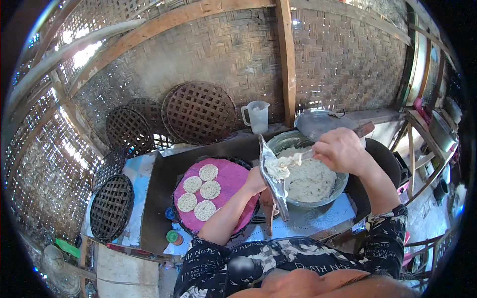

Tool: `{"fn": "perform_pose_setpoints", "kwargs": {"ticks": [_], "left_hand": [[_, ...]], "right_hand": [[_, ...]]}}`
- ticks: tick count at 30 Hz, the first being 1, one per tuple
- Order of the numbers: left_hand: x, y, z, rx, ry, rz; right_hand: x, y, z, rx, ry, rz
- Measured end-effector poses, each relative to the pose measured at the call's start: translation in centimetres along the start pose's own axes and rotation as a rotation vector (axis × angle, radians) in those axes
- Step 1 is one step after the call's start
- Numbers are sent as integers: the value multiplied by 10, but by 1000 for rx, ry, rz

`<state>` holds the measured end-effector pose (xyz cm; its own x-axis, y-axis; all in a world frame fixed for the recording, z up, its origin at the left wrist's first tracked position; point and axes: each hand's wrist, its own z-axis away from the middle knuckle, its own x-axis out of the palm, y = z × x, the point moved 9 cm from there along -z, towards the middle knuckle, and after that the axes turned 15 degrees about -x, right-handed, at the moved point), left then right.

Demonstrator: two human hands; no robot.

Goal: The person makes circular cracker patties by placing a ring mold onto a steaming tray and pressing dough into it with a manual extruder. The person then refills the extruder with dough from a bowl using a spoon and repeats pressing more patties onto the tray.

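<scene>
My left hand (256,181) is closed around a long grey metal tool (279,196) with a dough-filled opening; a wooden piece hangs below it. Partly covered by the tool, its grip is hard to see. My right hand (339,150) clasps a spatula with a wooden handle (365,129), its blade coated in pale dough (279,167) and touching the tool's opening. Under both hands stands a large metal basin (343,186) of sticky dough (313,181). Left of my left forearm, several round, stringy dough discs (210,189) lie on a pink cloth-covered round tray (233,174).
Woven round trays (199,112) lean against the bamboo wall, and another (112,208) lies at left. A plastic jug (258,117) and a metal lid (320,123) stand behind the basin. A green-lidded jar (174,237) sits by the front edge. Right, a shelf holds a pot (442,131).
</scene>
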<state>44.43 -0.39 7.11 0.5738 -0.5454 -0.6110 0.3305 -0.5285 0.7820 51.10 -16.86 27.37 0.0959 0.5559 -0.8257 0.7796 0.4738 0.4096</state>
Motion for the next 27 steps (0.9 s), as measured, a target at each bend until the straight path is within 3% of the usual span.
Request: {"fn": "perform_pose_setpoints", "kwargs": {"ticks": [2,6,10,12,14,17,22,27], "left_hand": [[6,1,-1,-3,-4,-36],[11,3,-1,-226,-19,-153],[9,-10,-5,-180,-45,-62],[4,-30,-11,-221,-80,98],[-7,-36,-11,-230,-66,268],[-8,-19,-6,-247,-153,583],[-17,-22,-7,-351,-145,865],[-16,-16,-5,-190,-59,517]], "right_hand": [[15,-10,-7,-37,-61,-1],[51,-46,-22,-198,-134,109],[46,-47,-16,-239,-40,66],[19,-23,-6,-98,-19,87],[-13,2,9,44,176,35],[0,34,27,194,294,71],[45,38,40,230,209,-192],[41,44,40,255,80,-303]]}}
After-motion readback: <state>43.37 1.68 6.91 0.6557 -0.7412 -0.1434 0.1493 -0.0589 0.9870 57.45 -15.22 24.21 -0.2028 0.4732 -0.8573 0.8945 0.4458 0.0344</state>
